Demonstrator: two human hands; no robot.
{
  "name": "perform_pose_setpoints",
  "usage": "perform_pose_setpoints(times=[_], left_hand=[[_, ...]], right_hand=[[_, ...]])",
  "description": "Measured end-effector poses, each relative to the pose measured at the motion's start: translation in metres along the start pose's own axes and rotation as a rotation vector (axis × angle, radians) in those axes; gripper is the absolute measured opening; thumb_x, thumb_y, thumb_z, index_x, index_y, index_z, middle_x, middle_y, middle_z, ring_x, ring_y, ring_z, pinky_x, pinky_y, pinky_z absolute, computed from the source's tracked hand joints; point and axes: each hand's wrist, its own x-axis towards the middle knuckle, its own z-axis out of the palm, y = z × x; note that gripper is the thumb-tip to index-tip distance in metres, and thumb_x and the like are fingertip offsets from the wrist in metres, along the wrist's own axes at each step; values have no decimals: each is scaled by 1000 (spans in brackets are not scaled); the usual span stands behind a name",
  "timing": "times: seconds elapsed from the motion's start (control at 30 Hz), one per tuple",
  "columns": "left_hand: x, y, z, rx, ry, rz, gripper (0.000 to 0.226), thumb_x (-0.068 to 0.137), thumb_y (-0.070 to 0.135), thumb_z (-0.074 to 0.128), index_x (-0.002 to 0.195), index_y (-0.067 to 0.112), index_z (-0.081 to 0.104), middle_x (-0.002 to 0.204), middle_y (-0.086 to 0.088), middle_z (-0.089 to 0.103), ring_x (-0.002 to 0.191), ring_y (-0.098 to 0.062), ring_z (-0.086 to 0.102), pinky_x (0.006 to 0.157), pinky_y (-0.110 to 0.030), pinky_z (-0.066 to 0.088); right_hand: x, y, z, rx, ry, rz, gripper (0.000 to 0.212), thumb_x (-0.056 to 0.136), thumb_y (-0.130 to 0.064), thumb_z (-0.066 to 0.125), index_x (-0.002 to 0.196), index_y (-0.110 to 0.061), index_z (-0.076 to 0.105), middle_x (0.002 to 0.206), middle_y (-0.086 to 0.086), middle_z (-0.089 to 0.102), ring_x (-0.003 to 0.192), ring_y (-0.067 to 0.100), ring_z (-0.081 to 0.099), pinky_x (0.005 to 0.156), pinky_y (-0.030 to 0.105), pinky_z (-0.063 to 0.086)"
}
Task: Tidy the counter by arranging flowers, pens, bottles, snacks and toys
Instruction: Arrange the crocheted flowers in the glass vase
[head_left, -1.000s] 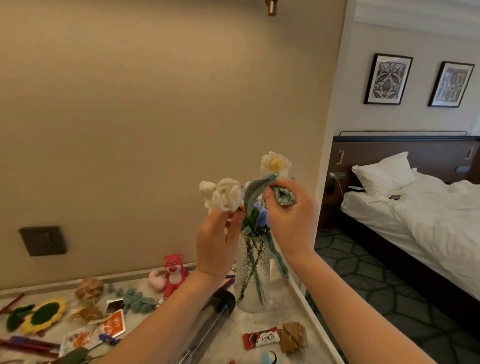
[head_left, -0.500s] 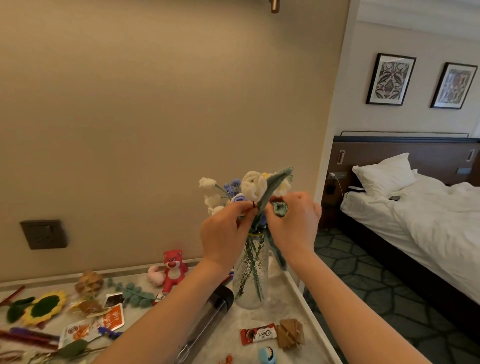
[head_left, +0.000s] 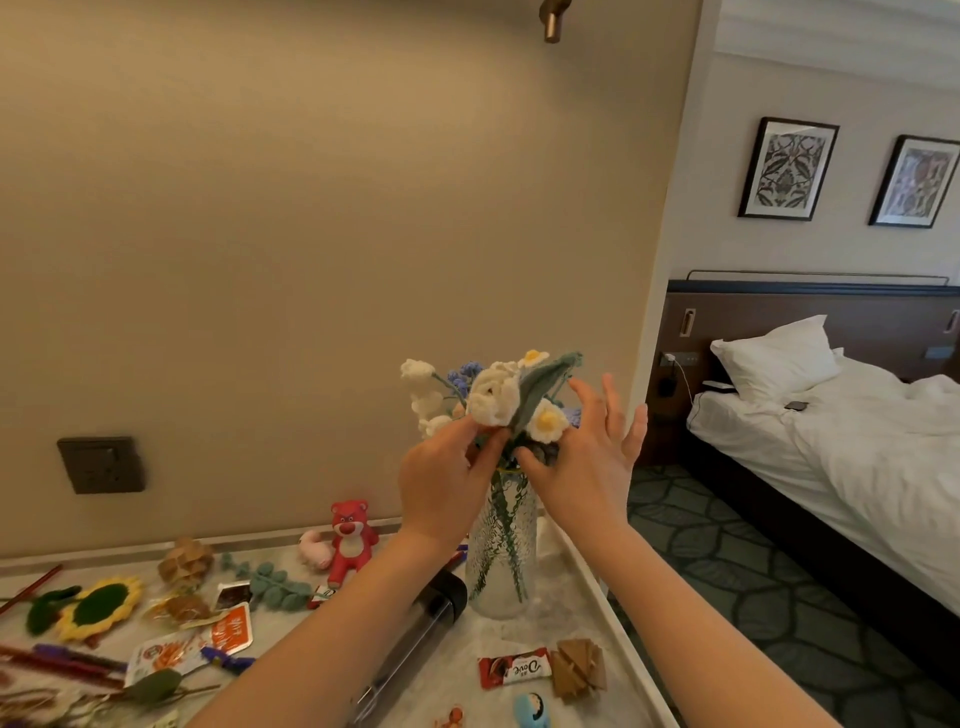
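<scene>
Counter (head_left: 291, 629) holds red wrapper (head_left: 514, 667) reading "Dove".

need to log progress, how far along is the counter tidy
Done: several crochet flowers stand in the glass vase. In hand: left hand and right hand adjust them. Left: sunflower, pens, Dove bar, bottle and red bear lie scattered.

Left hand (head_left: 447, 483) pinches the base of the white crochet flower (head_left: 492, 399) above the glass vase (head_left: 503, 561). Right hand (head_left: 582, 457) touches the bouquet with thumb, fingers spread. Vase stands on marble counter (head_left: 587, 613); red bear toy (head_left: 351, 538) behind.
</scene>
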Motion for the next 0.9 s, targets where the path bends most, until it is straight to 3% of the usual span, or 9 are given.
perform_pose_setpoints(times=[0.1,0.17,0.23,0.3,0.4,0.53,0.73,0.9], left_hand=[[1,-1,-1,-17,-33,-88,15,90,35,65,87,22,71,64,9,65,53,-12,59,43,-29,43],[2,-2,-1,-24,-55,-116,13,91,34,64,93,25,72,67,11,65,54,-9,61,45,-23,42],[2,-1,-2,-32,-68,-113,12,91,29,64,99,26,72,70,12,67,55,-9,63,45,-20,40],[3,0,-2,-46,-73,-109,14,91,24,64,102,26,72,73,10,69,55,-10,64,46,-24,44],[3,0,0,-55,-81,-107,15,90,21,65,103,24,73,76,6,71,58,-14,65,48,-33,50],[3,0,0,-47,-86,-23,18,89,28,62,99,21,74,76,3,72,58,-17,64,48,-36,51],[14,-2,0,-15,-106,213,27,89,30,51,96,18,75,73,3,72,55,-18,63,44,-26,47],[14,-3,3,2,-185,312,20,90,29,59,100,21,74,79,4,75,58,-19,67,46,-27,48]], right_hand=[[0,-1,-7,165,18,45,55,72,-61,67,115,-28,62,152,-1,31,149,21,2,118,51,-10],[-3,-3,-14,392,119,30,66,70,-47,76,125,-21,50,144,1,41,146,23,20,119,56,2],[-3,-2,-19,492,241,-69,63,72,-32,78,127,-22,48,133,-3,51,137,22,37,118,55,10],[0,0,-22,398,285,-186,47,78,-26,76,121,-27,58,121,-10,62,133,19,44,119,52,9],[1,2,-18,188,198,-259,26,79,-32,77,103,-28,70,106,-13,71,129,19,50,117,57,10],[-7,7,-8,143,87,-217,28,77,-31,78,104,-25,72,106,-8,69,130,24,49,115,63,11],[-3,8,-13,129,29,-186,28,87,-27,70,114,-29,69,115,-10,66,137,21,39,119,55,3],[2,10,-16,94,65,-208,18,81,-18,75,98,-22,72,105,-5,71,127,27,52,115,63,15]])
